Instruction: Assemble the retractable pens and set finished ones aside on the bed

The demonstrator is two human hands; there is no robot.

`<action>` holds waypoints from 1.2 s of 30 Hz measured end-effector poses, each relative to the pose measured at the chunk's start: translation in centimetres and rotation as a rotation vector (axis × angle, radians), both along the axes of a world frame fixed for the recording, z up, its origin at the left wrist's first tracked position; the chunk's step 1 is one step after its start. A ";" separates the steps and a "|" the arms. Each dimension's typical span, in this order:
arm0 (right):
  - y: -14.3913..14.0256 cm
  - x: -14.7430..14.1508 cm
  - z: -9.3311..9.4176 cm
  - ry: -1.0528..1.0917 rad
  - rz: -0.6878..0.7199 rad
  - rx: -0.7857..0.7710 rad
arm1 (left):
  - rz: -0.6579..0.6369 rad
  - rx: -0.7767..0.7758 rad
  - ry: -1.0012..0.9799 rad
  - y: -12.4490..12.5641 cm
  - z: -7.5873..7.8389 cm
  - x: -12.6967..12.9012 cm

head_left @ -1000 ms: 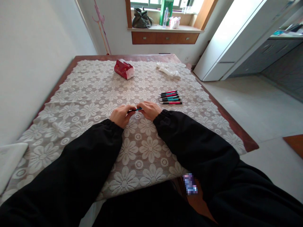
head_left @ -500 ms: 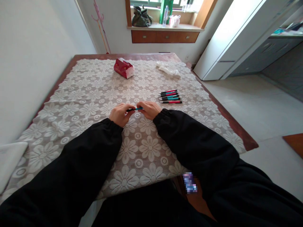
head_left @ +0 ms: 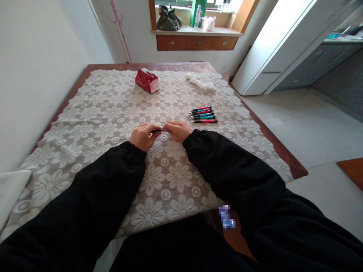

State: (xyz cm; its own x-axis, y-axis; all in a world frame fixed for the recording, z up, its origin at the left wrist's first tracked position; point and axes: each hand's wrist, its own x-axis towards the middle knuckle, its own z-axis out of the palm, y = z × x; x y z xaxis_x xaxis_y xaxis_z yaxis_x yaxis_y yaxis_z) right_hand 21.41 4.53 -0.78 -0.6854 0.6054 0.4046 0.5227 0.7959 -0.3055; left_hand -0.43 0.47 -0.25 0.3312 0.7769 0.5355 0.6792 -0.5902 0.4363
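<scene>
Over the middle of the table, my left hand pinches the black end of a blue-and-black pen. My right hand is closed around the blue end of that same pen, and its fingers hide most of that part. The fingertips of both hands nearly meet. Just beyond my right hand, several pens in red, blue and black lie side by side on the tablecloth, their tips to the left. The nearest one, a red-and-black pen, lies slightly apart from the others.
A floral lace tablecloth covers the wooden table. Toward its far side are a red tissue pack and a crumpled white plastic bag. A white object sits at the left edge. A white fridge stands beyond the right side.
My right hand's fingers have closed further over the pen's blue end, so less blue shows between my hands. My left hand keeps its pinch. The view has shifted slightly.
</scene>
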 end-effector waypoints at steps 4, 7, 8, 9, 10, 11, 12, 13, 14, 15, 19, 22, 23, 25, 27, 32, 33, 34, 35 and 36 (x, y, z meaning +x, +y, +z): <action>-0.1 0.0 0.0 0.046 -0.020 -0.007 | 0.033 -0.009 -0.034 0.0 -0.2 0.1; 0.0 0.1 0.1 0.052 -0.019 -0.017 | 0.039 -0.030 -0.019 0.0 -0.1 0.1; 0.0 0.1 0.1 0.046 -0.023 -0.015 | 0.030 -0.027 -0.009 0.0 -0.1 0.0; -0.1 0.1 0.2 0.042 -0.029 -0.013 | 0.018 -0.023 0.003 -0.1 0.0 0.0; -0.1 0.1 0.3 0.040 -0.037 -0.012 | 0.006 -0.018 0.011 -0.1 0.0 0.0; -0.2 0.1 0.4 0.043 -0.044 -0.013 | -0.003 -0.011 0.012 -0.1 0.1 0.0; -0.4 0.1 0.5 0.053 -0.052 -0.017 | -0.008 -0.003 0.005 -0.1 0.1 -0.1; -0.5 0.1 0.6 0.067 -0.059 -0.024 | -0.011 0.002 -0.005 -0.2 0.1 -0.1; -0.7 0.0 0.6 0.086 -0.067 -0.033 | -0.011 0.005 -0.016 -0.2 0.2 -0.1; -0.8 0.0 0.5 0.106 -0.079 -0.043 | -0.010 0.007 -0.024 -0.2 0.2 0.0; -0.9 0.0 0.1 0.162 -0.087 -0.073 | -0.006 0.003 -0.034 -0.3 0.3 0.1; -0.7 0.2 0.1 0.154 -0.033 -0.082 | 0.007 -0.025 -0.088 -0.5 0.4 0.2; -0.6 0.3 0.2 0.152 -0.023 -0.083 | 0.012 -0.034 -0.105 -0.5 0.4 0.2; -0.6 0.4 0.4 0.141 -0.025 -0.081 | 0.014 -0.038 -0.111 -0.5 0.4 0.1; -0.7 0.4 0.6 0.116 -0.054 -0.073 | 0.011 -0.030 -0.085 -0.5 0.4 0.1; -0.9 0.3 0.5 0.100 -0.049 -0.066 | 0.028 -0.008 -0.065 -0.4 0.3 0.2; -0.9 0.3 0.5 0.104 -0.036 -0.067 | 0.026 -0.002 -0.071 -0.4 0.3 0.2; -0.8 0.3 0.4 0.108 -0.023 -0.069 | 0.021 0.000 -0.073 -0.4 0.3 0.2; -0.7 0.4 0.3 0.111 -0.011 -0.071 | 0.015 0.000 -0.072 -0.4 0.2 0.2; -0.6 0.4 0.3 0.113 -0.001 -0.072 | 0.011 0.000 -0.069 -0.4 0.2 0.2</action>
